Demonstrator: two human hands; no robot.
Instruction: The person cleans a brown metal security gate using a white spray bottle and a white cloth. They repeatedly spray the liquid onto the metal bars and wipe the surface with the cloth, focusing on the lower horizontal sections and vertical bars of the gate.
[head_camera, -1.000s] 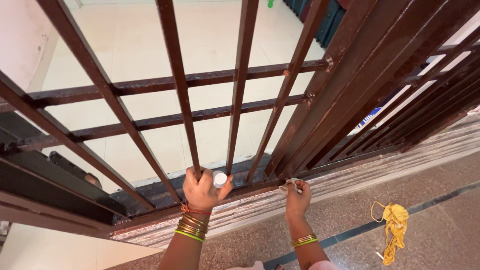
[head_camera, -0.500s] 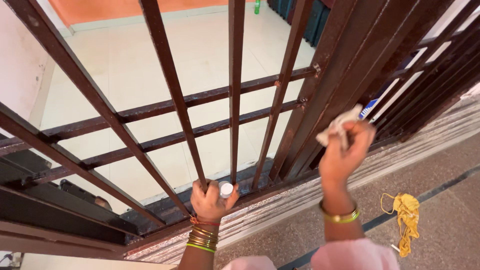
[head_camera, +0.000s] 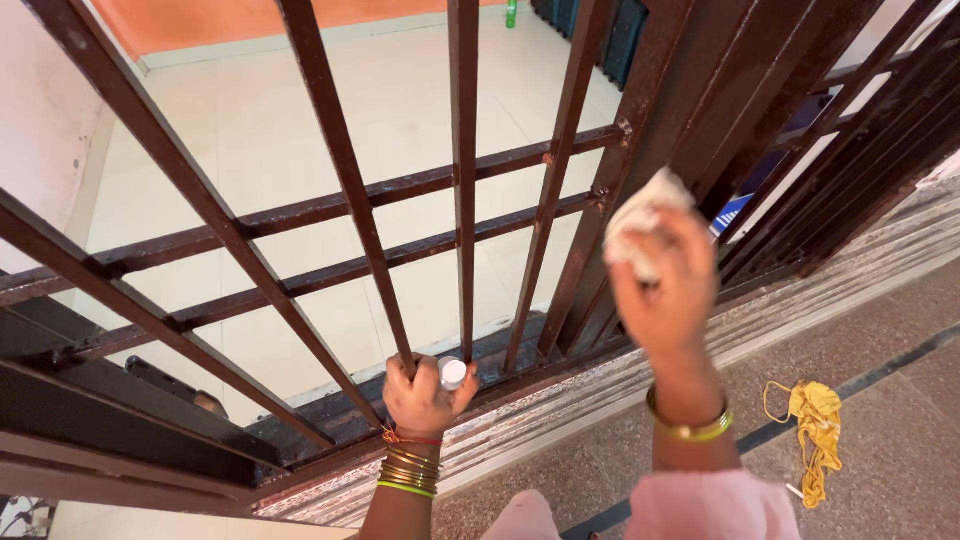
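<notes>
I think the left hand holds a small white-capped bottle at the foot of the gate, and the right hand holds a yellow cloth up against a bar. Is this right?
Not quite. In the head view the cloth in the right hand is white; the yellow cloth lies on the floor. The left hand does hold the bottle at the gate's foot.

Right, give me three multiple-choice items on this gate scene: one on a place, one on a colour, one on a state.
1. Where does the yellow cloth lie?
A. On the stone floor to the right of the person
B. Over a gate bar
C. In the left hand

2. What colour is the grille gate?
A. White
B. Dark brown
C. Green

3. What is the right hand doing?
A. Hanging open at the side
B. Raised by the gate frame, closed on a whitish rag
C. Resting flat on the floor

Answers:
1. A, it lies crumpled on the floor, apart from both hands.
2. B, every bar shows dark brown paint.
3. B, the fingers wrap the rag, while the left hand grips a small white-capped container low at the bars.
</notes>
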